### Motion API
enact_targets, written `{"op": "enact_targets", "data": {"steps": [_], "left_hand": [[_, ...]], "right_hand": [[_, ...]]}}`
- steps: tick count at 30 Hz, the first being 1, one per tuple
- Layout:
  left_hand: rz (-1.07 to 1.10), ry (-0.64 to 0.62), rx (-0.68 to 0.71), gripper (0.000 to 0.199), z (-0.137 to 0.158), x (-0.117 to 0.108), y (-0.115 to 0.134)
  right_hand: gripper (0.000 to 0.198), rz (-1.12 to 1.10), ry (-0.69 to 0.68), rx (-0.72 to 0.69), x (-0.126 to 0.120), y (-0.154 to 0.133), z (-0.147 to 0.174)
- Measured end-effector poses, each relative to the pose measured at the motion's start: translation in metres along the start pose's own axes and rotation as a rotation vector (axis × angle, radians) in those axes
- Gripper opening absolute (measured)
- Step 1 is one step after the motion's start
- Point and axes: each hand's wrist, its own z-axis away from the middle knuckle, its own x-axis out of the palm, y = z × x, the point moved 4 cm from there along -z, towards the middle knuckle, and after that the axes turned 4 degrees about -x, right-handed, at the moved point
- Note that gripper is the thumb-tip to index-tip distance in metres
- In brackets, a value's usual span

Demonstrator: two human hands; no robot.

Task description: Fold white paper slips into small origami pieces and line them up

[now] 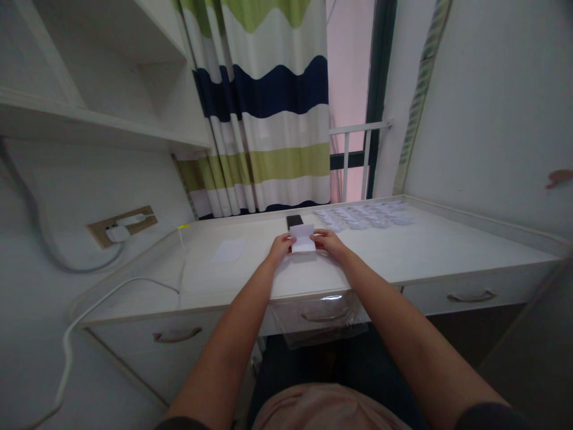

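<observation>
Hanging over the desk's [250,286] near edge, a clear plastic sheet [313,328] covers part of the middle drawer front. Beyond that edge, both forearms reach forward and converge on one small white paper [303,242]. The left hand [281,246] is closed on its left edge, the right hand [331,241] on its right; neither hand is nearer, as both are in contact. The paper lies directly between them, a crease running across it from hand to hand, the far panel tilted up. Its longer axis cannot be judged reliably at this size. Left of the left hand, well apart, a loose white sheet [228,251] rests flat. Just beyond the held paper, a dark rectangular object [294,221] is partly hidden. Farther back, right of it, stand rows of white paper pieces [364,215]. A striped curtain [277,89] hangs behind the desk.
</observation>
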Motion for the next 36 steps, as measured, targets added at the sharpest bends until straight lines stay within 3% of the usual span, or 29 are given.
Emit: {"op": "enact_targets", "data": {"steps": [11,17,24,29,36], "left_hand": [[0.021,-0.099,0.014,0.009,0.005,0.001,0.005],[-0.108,-0.058,0.067,0.015,0.008,0.001,0.007],[-0.198,-0.024,0.118,0.044,0.009,0.002,0.01],[-0.193,0.006,0.125,0.043,0.009,0.001,0.011],[-0.175,-0.016,0.051,0.041,0.006,0.001,0.007]], "right_hand": [[0.017,0.086,-0.051,-0.041,0.002,-0.006,0.005],[0.017,0.093,-0.09,-0.072,0.003,-0.006,0.005],[0.046,0.058,-0.072,-0.101,0.0,0.0,-0.001],[0.025,0.099,-0.035,-0.012,-0.002,0.007,-0.005],[0.031,0.102,-0.03,-0.03,-0.002,0.005,-0.005]]}}
